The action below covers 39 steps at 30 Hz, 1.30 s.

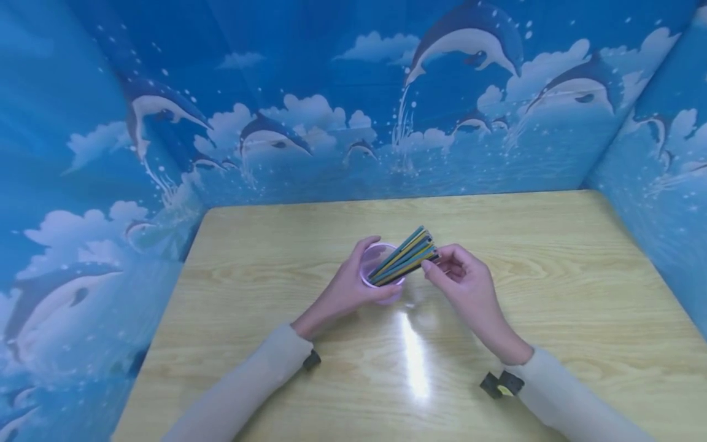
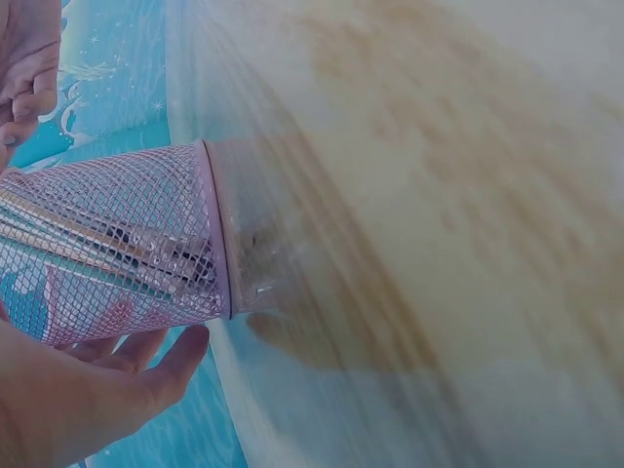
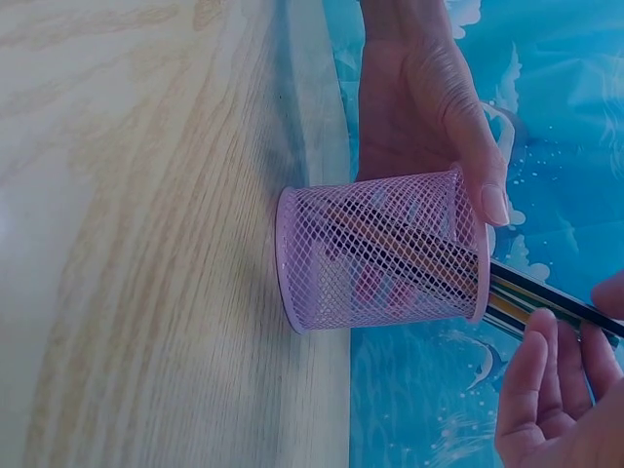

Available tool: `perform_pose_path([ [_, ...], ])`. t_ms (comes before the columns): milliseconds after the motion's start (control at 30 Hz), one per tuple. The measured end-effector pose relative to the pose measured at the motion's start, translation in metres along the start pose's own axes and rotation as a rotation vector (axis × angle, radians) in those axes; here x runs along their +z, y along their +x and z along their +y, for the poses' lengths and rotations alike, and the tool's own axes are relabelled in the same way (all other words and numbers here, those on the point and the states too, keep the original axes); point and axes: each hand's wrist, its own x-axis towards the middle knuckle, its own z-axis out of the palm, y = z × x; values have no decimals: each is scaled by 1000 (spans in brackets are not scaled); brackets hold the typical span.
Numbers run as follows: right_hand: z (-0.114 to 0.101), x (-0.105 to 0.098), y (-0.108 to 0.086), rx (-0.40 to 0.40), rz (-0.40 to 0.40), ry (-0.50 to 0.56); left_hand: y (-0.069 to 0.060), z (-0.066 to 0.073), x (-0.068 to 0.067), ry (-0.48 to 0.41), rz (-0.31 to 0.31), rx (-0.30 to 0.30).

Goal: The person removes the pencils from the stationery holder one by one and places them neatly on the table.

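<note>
A pink mesh cup [image 1: 390,297] [image 2: 127,244] [image 3: 380,253] stands upright on the wooden table, with several pencils [image 1: 403,258] [image 3: 526,298] in dark, green and yellow leaning out to the right over its rim. My left hand [image 1: 353,279] [image 2: 88,400] [image 3: 419,107] curls round the cup from the left, thumb near the rim. At the upper ends of the pencils, my right hand [image 1: 466,282] [image 3: 575,400] pinches a dark pencil between thumb and fingers. Part of the right hand [image 2: 24,73] also shows at the left wrist view's upper left corner.
The light wooden table [image 1: 265,245] reflects a bright streak of light near its middle. Blue cloth walls [image 1: 309,73] printed with dolphins and clouds stand at its back, left and right. Small black devices [image 1: 501,385] are strapped at both wrists.
</note>
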Motion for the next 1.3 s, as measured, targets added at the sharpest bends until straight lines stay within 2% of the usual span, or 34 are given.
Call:
perform_pose_path([
  [300, 0, 0, -1, -16, -2, 36, -1, -2, 1, -53, -3, 59],
  [567, -5, 0, -2, -77, 120, 86, 1, -3, 1, -59, 5, 77],
  [733, -7, -1, -1, -163, 219, 191, 1, -2, 2, -77, 2, 67],
  [833, -7, -2, 0, -230, 250, 273, 2, -2, 3, -80, -6, 68],
  [1067, -11, -5, 7, -386, 254, 497, 3, -3, 3, -92, -16, 76],
  [1167, -14, -8, 11, -426, 237, 596, 4, -3, 3, -85, -21, 81],
  [1300, -18, -13, 15, -447, 244, 675, 4, -4, 2, -84, -25, 76],
])
